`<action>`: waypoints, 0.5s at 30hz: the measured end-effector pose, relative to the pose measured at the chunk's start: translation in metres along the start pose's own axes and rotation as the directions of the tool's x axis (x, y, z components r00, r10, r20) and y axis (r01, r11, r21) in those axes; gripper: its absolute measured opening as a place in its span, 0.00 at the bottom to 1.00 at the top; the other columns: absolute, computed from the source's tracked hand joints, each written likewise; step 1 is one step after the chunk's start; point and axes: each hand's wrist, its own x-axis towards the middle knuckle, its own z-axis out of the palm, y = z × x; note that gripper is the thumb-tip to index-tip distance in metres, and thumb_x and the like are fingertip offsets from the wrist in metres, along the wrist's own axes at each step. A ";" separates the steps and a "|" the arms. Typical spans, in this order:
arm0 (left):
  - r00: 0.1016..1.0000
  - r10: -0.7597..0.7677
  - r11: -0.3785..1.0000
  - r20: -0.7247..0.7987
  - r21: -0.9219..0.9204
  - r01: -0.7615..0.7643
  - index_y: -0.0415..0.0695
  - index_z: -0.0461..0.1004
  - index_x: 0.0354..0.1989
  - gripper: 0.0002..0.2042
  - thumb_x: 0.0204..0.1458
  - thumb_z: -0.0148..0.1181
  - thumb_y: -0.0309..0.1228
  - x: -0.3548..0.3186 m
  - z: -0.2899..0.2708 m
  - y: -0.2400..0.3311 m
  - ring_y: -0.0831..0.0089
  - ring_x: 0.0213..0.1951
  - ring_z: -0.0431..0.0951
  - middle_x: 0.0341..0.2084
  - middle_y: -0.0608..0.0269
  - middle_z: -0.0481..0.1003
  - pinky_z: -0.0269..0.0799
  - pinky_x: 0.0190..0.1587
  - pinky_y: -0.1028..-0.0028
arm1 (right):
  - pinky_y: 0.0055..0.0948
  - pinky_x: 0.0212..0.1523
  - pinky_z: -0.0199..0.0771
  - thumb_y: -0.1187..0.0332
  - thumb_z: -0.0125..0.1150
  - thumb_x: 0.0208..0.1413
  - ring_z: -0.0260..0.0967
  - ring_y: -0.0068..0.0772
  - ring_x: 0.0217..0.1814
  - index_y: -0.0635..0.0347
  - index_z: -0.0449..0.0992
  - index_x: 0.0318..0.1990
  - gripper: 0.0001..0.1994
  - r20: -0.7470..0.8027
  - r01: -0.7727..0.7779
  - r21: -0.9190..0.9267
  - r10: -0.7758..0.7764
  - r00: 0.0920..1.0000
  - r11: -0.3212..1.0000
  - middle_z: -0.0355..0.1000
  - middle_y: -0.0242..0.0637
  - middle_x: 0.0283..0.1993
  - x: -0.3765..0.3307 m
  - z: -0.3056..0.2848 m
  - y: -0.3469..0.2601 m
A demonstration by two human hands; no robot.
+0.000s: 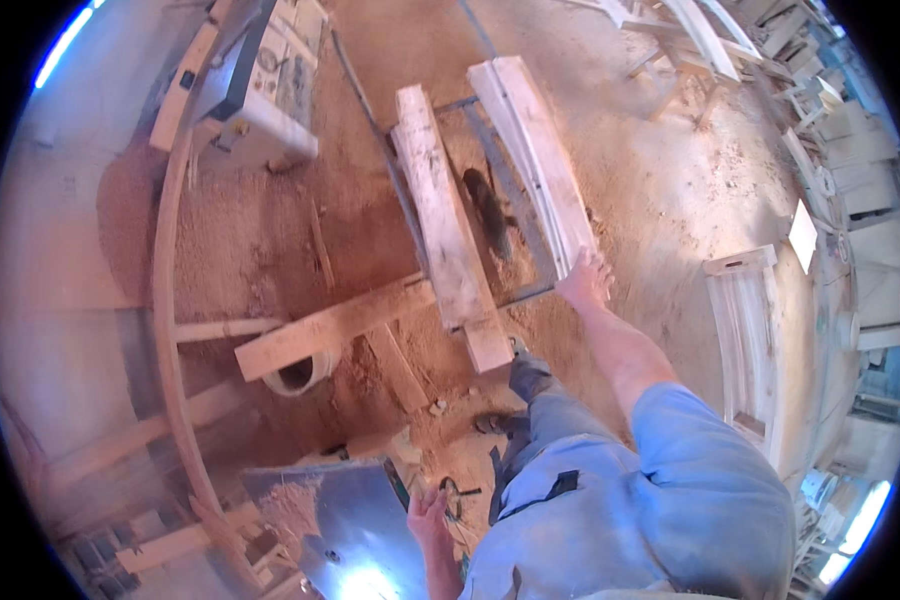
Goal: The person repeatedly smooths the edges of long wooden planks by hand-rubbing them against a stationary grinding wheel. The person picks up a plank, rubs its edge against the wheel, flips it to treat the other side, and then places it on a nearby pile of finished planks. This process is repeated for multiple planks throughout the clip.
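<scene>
My right hand [585,281] is at the near end of a stack of pale wooden boards [535,150], its fingers closed over the end. The boards lie lengthwise on a metal frame [526,294]. Left of them, a thick rough-sawn timber [432,190] rests on the same frame, its near end jutting toward me. My left hand [430,515] hangs low beside a shiny metal tabletop [365,530], thumb and fingers apart and nothing visible in it. A dark, elongated object [488,212] shows between the timber and the boards.
A loose plank [330,325] slants across on the left above a round pipe opening [305,375]. Sawdust covers the floor [660,190]. A machine with a control panel [265,85] stands far left. Long boards [745,340] are stacked at right, with more lumber [705,40] at far right.
</scene>
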 end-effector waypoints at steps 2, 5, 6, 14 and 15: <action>1.000 -0.018 0.995 0.019 0.096 0.016 0.27 0.48 0.74 0.36 0.55 0.54 0.11 0.008 -0.002 -0.006 0.55 0.54 0.81 0.61 0.35 0.72 0.76 0.56 0.70 | 0.57 0.77 0.47 0.54 0.75 0.48 0.47 0.63 0.79 0.49 0.46 0.79 0.54 -0.093 0.102 -0.065 -0.108 0.990 0.993 0.49 0.60 0.77 -0.007 0.033 0.005; 0.999 -0.004 0.999 -0.049 0.048 0.006 0.27 0.49 0.74 0.36 0.57 0.54 0.12 0.010 -0.013 -0.023 0.55 0.56 0.80 0.61 0.36 0.72 0.75 0.57 0.70 | 0.55 0.78 0.45 0.55 0.75 0.49 0.44 0.61 0.80 0.50 0.47 0.78 0.52 0.029 0.289 0.008 -0.289 0.957 0.957 0.48 0.60 0.78 -0.036 0.025 -0.040; 0.997 0.007 0.999 -0.074 0.040 -0.004 0.27 0.52 0.73 0.34 0.57 0.54 0.12 0.013 -0.018 -0.035 0.59 0.55 0.80 0.59 0.39 0.74 0.75 0.56 0.72 | 0.54 0.78 0.45 0.55 0.75 0.50 0.44 0.61 0.81 0.50 0.47 0.78 0.52 0.092 0.294 0.061 -0.298 0.950 0.954 0.48 0.60 0.78 -0.052 0.020 -0.064; 0.986 0.026 0.991 -0.165 0.133 -0.003 0.32 0.71 0.53 0.16 0.56 0.58 0.12 -0.023 -0.043 -0.096 0.73 0.48 0.79 0.47 0.53 0.79 0.73 0.52 0.76 | 0.56 0.78 0.44 0.46 0.74 0.48 0.38 0.68 0.82 0.56 0.39 0.80 0.59 0.237 0.337 0.190 -0.376 0.896 0.922 0.41 0.68 0.79 -0.097 0.067 -0.210; 0.979 0.010 0.997 -0.202 0.080 0.006 0.32 0.70 0.52 0.15 0.56 0.58 0.12 -0.030 -0.044 -0.099 0.73 0.47 0.79 0.47 0.52 0.79 0.73 0.50 0.76 | 0.57 0.78 0.44 0.48 0.74 0.47 0.38 0.70 0.82 0.56 0.40 0.79 0.59 0.219 0.311 0.156 -0.340 0.915 0.938 0.41 0.69 0.79 -0.099 0.073 -0.221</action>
